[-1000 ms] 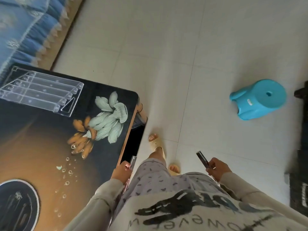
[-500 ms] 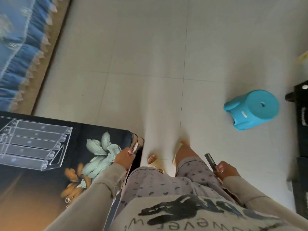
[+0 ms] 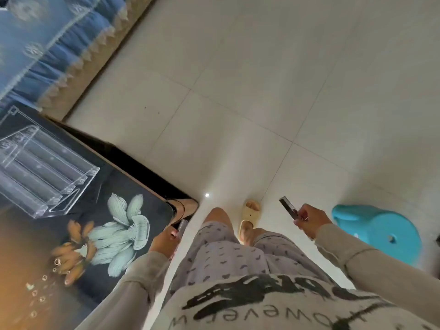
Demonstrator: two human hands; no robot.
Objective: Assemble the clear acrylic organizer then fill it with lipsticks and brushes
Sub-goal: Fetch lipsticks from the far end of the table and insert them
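Note:
The clear acrylic organizer [image 3: 45, 172] stands on the dark flower-printed table [image 3: 78, 265] at the left, with stepped rows that look empty. My left hand [image 3: 166, 241] hangs at the table's right corner and grips a slim silvery tube [image 3: 182, 228]. Out to the right, above the floor, my right hand [image 3: 309, 220] holds a dark slim lipstick tube [image 3: 288, 207] that points up and left. Both hands are well away from the organizer.
A turquoise plastic stool [image 3: 381, 234] stands on the pale tiled floor [image 3: 238, 103] close to my right arm. A blue sofa cover with a fringed edge [image 3: 47, 44] fills the upper left. My legs and a beige slipper [image 3: 248, 215] are below centre.
The view has turned, so the table and organizer lie more to the left and the stool sits closer to my right arm. Both hands keep hold of their tubes.

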